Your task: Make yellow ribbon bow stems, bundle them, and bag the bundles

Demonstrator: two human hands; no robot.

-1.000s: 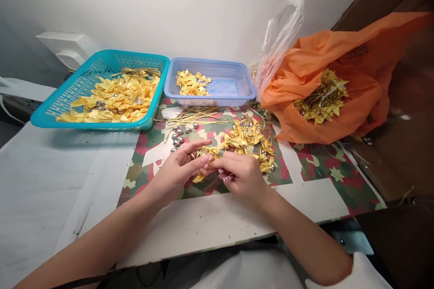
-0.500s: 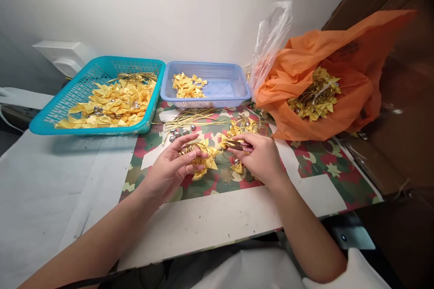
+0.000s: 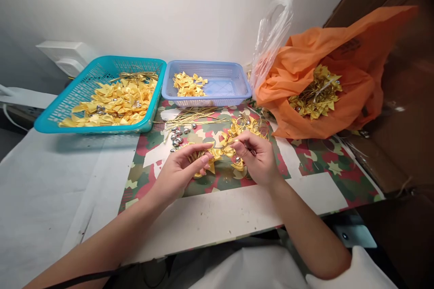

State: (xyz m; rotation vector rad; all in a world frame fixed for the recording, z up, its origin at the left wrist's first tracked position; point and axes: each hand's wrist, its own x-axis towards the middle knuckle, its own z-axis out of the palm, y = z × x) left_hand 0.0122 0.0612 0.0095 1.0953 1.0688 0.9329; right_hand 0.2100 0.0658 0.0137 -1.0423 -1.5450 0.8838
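Observation:
My left hand point(image 3: 179, 167) curls around a bundle of gold wire stems with yellow ribbon flowers point(image 3: 210, 165). Thumb and index finger of my right hand point(image 3: 259, 158) pinch a thin gold wire beside a small yellow ribbon piece point(image 3: 219, 151), between the two hands. Something dark lies partly hidden in the right palm. Just beyond and under the right hand is a pile of wired yellow flowers point(image 3: 246, 125). Several silver bells point(image 3: 176, 137) rest past the left fingertips, near loose gold wires point(image 3: 193, 117).
A teal basket point(image 3: 149, 119) of yellow ribbon pieces, bells and wires stands at the left. Beside it is a blue basket point(image 3: 233, 98) with fewer pieces. An orange bag point(image 3: 359, 86) holding a flower bundle and a clear plastic bag point(image 3: 271, 40) are at the right.
My left hand has moved right and its fingers have closed in. The pointed dark tool in my right fingers no longer shows clearly; those fingers now pinch the wire. More bells are uncovered.

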